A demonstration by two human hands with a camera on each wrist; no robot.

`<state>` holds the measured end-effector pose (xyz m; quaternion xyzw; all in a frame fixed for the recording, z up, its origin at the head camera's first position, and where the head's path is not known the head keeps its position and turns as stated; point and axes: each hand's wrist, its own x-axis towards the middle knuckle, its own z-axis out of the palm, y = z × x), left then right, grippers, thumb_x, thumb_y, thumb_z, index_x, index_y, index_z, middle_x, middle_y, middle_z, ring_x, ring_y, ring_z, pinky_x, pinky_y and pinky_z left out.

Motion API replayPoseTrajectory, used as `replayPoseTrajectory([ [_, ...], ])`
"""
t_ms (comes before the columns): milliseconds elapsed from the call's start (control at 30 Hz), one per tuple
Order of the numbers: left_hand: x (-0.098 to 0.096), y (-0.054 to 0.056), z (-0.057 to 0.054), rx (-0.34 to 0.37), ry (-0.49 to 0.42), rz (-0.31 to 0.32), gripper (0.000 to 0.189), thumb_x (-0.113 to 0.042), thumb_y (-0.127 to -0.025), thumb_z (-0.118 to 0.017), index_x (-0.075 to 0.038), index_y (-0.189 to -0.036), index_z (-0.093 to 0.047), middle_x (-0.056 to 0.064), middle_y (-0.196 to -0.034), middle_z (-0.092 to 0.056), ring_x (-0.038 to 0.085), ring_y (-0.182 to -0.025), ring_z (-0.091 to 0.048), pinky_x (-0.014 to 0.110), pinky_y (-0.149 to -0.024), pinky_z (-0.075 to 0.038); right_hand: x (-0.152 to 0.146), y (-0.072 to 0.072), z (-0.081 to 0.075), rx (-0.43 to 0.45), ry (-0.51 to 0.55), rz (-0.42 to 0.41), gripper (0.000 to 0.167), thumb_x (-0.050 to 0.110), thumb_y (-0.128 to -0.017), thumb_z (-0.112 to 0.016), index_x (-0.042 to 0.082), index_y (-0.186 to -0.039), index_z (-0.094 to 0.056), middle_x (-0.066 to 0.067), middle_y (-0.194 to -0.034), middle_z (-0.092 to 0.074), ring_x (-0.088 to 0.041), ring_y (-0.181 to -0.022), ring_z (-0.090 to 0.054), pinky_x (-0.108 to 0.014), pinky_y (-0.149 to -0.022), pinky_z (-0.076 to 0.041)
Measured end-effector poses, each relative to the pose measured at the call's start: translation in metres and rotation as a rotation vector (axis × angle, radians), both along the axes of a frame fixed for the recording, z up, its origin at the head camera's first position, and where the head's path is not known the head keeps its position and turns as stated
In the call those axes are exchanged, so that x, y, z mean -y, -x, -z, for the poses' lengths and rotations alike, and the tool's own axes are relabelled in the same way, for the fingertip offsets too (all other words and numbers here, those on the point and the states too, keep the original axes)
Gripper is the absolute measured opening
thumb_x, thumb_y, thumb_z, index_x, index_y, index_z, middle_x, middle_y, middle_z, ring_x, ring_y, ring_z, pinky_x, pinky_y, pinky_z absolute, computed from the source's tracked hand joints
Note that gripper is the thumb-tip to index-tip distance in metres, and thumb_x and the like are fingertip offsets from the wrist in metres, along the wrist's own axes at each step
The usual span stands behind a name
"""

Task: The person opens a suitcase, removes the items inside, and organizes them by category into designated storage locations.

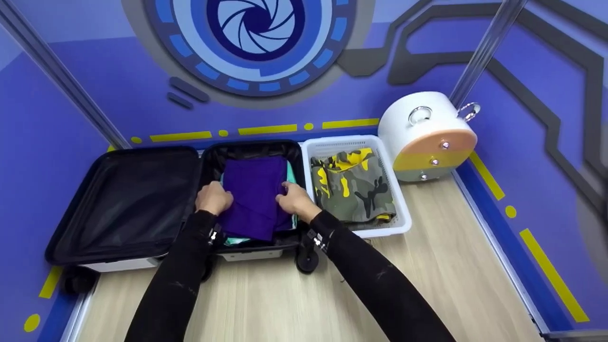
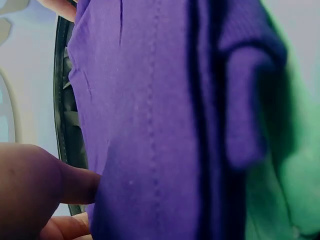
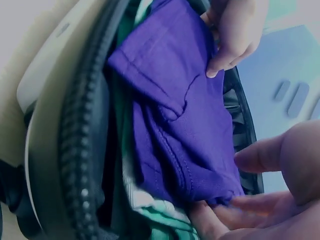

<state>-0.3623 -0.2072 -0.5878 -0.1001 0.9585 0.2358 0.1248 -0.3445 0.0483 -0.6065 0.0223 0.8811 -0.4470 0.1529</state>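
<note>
A folded purple garment [image 1: 251, 197] lies in the right half of an open black-lined suitcase [image 1: 263, 244], on top of mint-green clothing [image 3: 160, 207]. At its left edge my left hand [image 1: 213, 197] pinches the cloth; the left wrist view shows the thumb [image 2: 75, 182] against the fabric. My right hand [image 1: 295, 199] holds the right edge, its thumb [image 3: 257, 155] on top and fingers tucked beneath. Stitched hems and a few creases show along the purple cloth. Part of the green layer stays hidden under it.
The suitcase's other half [image 1: 137, 204] lies flat at the left. Right of the suitcase stands a white basket [image 1: 403, 221] with folded camouflage clothing [image 1: 354, 190]. Beyond it is a rounded white box with coloured drawers [image 1: 434, 149]. A blue-purple wall [image 1: 294, 109] rises behind.
</note>
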Motion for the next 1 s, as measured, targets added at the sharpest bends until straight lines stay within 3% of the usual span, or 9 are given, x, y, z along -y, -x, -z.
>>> replayPoseTrajectory([
  [67,-0.001,-0.001,-0.002,0.002,-0.001,0.001,0.047,-0.027,-0.107,-0.052,0.006,-0.136,-0.068,0.034,-0.140,-0.069,0.052,-0.128,-0.068,0.064,-0.105,-0.056,0.001,-0.009,-0.012,0.013,0.062,0.002,0.054,0.019,-0.108,-0.058,0.009,-0.160,-0.054,-0.018,-0.164,-0.057,-0.033,-0.152,-0.055,-0.048,-0.124,-0.047],
  [233,-0.004,-0.001,-0.008,0.021,-0.020,0.009,0.049,-0.029,-0.110,-0.050,0.007,-0.140,-0.065,0.034,-0.142,-0.068,0.051,-0.128,-0.068,0.063,-0.105,-0.056,0.002,-0.011,-0.011,-0.020,0.125,0.021,0.047,0.020,-0.110,-0.057,0.009,-0.156,-0.057,-0.017,-0.161,-0.060,-0.031,-0.150,-0.057,-0.045,-0.123,-0.048],
  [400,-0.010,-0.001,-0.014,-0.019,-0.035,0.013,0.048,-0.031,-0.111,-0.052,0.007,-0.138,-0.066,0.035,-0.142,-0.068,0.051,-0.129,-0.068,0.062,-0.107,-0.056,0.001,-0.008,-0.012,-0.005,0.167,0.111,0.064,0.024,-0.110,-0.059,0.003,-0.167,-0.043,-0.018,-0.156,-0.062,-0.031,-0.147,-0.058,-0.046,-0.122,-0.049],
  [500,-0.016,-0.001,-0.018,-0.076,-0.062,0.042,0.044,-0.029,-0.110,-0.053,0.007,-0.130,-0.069,0.036,-0.138,-0.069,0.052,-0.128,-0.068,0.062,-0.108,-0.055,0.001,-0.008,-0.012,0.041,0.194,0.122,0.072,0.024,-0.108,-0.060,0.002,-0.171,-0.034,-0.020,-0.153,-0.062,-0.033,-0.142,-0.061,-0.046,-0.120,-0.051],
  [600,-0.023,-0.001,-0.025,-0.109,-0.100,0.074,0.043,-0.029,-0.109,-0.054,0.005,-0.132,-0.070,0.033,-0.141,-0.069,0.051,-0.133,-0.066,0.061,-0.113,-0.052,0.002,-0.009,-0.010,0.067,0.255,0.131,0.078,0.023,-0.105,-0.065,-0.001,-0.171,-0.032,-0.022,-0.153,-0.064,-0.034,-0.139,-0.065,-0.044,-0.119,-0.053],
  [800,-0.036,-0.003,-0.044,-0.110,-0.177,0.083,0.055,-0.033,-0.111,-0.055,0.001,-0.155,-0.059,0.026,-0.157,-0.062,0.045,-0.149,-0.057,0.057,-0.125,-0.045,0.003,-0.011,-0.012,0.036,0.276,0.172,0.073,0.019,-0.100,-0.075,-0.004,-0.164,-0.046,-0.020,-0.148,-0.069,-0.032,-0.133,-0.069,-0.043,-0.113,-0.057],
  [1000,-0.042,-0.006,-0.054,-0.121,-0.211,0.090,0.057,-0.033,-0.112,-0.056,0.000,-0.159,-0.055,0.026,-0.157,-0.062,0.044,-0.148,-0.058,0.056,-0.123,-0.047,0.000,-0.011,-0.020,-0.012,0.268,0.132,0.060,0.011,-0.096,-0.070,0.006,-0.156,-0.060,-0.018,-0.146,-0.069,-0.031,-0.136,-0.067,-0.041,-0.111,-0.058],
])
